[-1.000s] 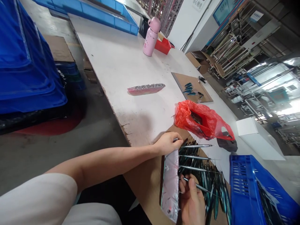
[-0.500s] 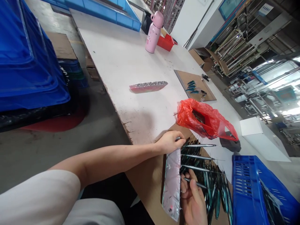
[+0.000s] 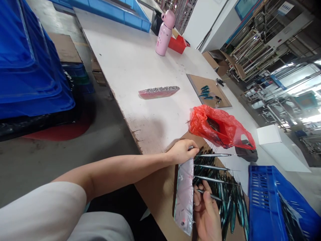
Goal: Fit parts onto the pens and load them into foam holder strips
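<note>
Two hands at our foam block (image 3: pixel 184 195) on the tabletop (image 3: pixel 140 67), our left hand (image 3: pixel 182 151) pinching its top end, our right hand (image 3: pixel 207 214) closed on a rod (image 3: pixel 209 195), red bag (image 3: pixel 220 127) beyond, blue crate (image 3: pixel 271 204) right.

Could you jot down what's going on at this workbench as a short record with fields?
Left hand: grips top end of the pink foam strip
Right hand: pinches a metal pin beside the strip
Strip: three pins stuck in, pointing right
Under hands: cardboard sheet with dark lures
Nearby: red bag, blue crate, pink bottle
</note>
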A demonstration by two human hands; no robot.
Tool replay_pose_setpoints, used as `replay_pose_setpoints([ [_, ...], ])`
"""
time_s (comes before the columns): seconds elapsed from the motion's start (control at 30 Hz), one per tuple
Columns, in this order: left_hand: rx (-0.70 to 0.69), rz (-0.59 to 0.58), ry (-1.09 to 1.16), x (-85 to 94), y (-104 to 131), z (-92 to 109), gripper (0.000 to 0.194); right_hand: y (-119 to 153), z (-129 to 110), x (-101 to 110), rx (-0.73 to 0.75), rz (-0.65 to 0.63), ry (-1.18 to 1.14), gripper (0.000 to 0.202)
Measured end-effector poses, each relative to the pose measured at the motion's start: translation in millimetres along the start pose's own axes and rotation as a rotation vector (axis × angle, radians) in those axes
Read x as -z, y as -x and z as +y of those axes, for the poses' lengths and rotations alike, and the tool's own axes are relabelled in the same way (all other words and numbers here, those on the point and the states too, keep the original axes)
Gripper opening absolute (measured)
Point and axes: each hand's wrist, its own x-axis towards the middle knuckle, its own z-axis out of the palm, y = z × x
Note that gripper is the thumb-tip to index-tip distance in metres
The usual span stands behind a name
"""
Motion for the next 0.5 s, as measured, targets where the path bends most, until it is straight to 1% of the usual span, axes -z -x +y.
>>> replay_pose_setpoints([
  [0.17, 0.003, -0.001, -0.006, 0.5, -0.1, 0.2, 0.018, -1.2, 1.6, 1.5, 0.016, 0.018, 0.02, 0.05],
  [0.5, -0.004, 0.001, -0.013, 0.4, 0.3, 0.0, 0.018, 0.4, 0.0, -0.6, 0.034, 0.012, 0.063, 0.047],
])
